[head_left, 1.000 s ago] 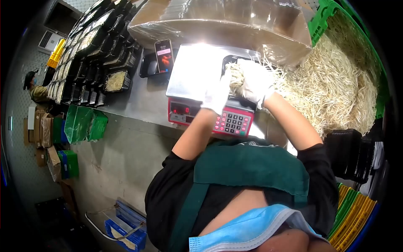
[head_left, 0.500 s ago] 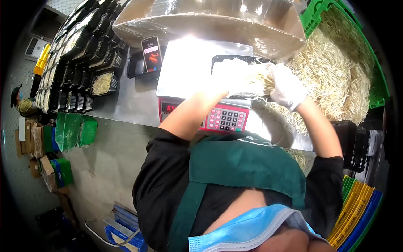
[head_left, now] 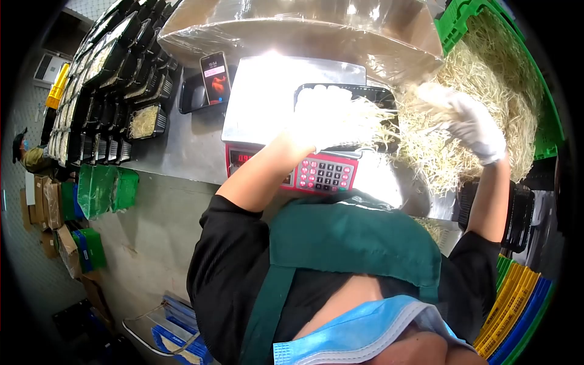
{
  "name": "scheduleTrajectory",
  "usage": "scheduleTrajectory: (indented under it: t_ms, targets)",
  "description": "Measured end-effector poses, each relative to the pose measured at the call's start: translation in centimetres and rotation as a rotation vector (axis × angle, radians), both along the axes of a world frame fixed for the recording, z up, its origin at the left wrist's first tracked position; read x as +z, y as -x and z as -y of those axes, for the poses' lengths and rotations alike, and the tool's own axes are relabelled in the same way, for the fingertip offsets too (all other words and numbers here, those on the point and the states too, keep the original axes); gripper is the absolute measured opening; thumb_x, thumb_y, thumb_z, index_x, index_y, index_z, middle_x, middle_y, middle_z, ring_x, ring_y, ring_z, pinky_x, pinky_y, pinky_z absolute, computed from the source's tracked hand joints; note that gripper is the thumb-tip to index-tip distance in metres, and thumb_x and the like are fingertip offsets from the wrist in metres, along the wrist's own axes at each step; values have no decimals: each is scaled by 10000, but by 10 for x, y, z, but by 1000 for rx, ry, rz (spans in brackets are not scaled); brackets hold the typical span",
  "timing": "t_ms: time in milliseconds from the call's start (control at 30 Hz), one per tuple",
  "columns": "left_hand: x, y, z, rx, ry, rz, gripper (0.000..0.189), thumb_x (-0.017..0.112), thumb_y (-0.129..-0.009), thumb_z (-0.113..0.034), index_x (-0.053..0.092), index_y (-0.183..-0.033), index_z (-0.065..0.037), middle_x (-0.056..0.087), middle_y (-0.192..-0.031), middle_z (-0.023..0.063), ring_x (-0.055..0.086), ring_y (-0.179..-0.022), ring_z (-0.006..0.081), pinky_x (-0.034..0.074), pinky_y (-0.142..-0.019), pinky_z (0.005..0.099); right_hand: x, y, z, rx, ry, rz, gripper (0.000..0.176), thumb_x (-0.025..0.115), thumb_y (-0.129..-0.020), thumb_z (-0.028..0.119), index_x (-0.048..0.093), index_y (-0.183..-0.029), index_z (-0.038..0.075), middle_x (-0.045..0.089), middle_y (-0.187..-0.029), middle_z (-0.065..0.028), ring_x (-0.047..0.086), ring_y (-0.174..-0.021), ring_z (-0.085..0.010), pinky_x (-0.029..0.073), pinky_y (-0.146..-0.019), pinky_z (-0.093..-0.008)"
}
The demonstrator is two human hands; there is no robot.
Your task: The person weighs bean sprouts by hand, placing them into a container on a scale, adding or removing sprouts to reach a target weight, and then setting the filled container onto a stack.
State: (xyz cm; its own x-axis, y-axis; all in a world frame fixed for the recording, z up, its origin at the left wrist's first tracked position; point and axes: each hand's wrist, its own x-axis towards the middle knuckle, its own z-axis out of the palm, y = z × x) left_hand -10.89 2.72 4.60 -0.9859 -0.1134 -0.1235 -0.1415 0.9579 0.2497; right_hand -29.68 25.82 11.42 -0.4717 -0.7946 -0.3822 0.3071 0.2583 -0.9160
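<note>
My left hand, gloved and washed out by glare, is curled round pale sprouts in a black tray. Loose ends stick out to its right. Beneath the tray is a scale with a bright metal plate and a red keypad panel. My gloved right hand is over the large sprout heap, right of the tray. Motion blurs its fingertips, and whether they grip any sprouts is unclear.
Stacked filled black trays stand at the left. A phone leans in an empty black tray. Film-wrapped cardboard lies behind the scale. A green crate borders the heap. Another person is far left.
My right hand has left the tray and moved right, over the heap. My left hand stays at the tray, which has shifted slightly left. More loose sprouts show in the tray.
</note>
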Motion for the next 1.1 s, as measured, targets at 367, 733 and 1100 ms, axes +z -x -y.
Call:
scheduleTrajectory:
  t_ms: [367,733,1100]
  targets:
    - [-17,-54,12,-20,-1168,-549,726,768,-705,-265,434,-1289,8,513,-1237,164,513,-1107,311,391,-969,440,-47,-64,93,541,262,-1164,640,669,-774,311,416,-1281,13,556,-1092,-213,542,-1028,-309,444,-869,-388]
    - [-24,-17,6,-135,-17,-360,836,669,-728,-326,285,-1378,31,549,-1077,184,510,-1033,337,292,-966,500,-59,-27,10,275,52,-1438,626,655,-760,329,433,-1285,71,492,-1257,-209,519,-1102,-331,429,-932,-389]
    - [23,19,-9,20,2,-356,828,763,-701,-211,328,-1365,23,496,-1263,202,487,-1155,332,342,-1004,404,-168,107,-71,346,-1018,-1431,846,566,-660,3,204,-1416,110,325,-1424,-141,309,-1321,-272,165,-1120,-410]
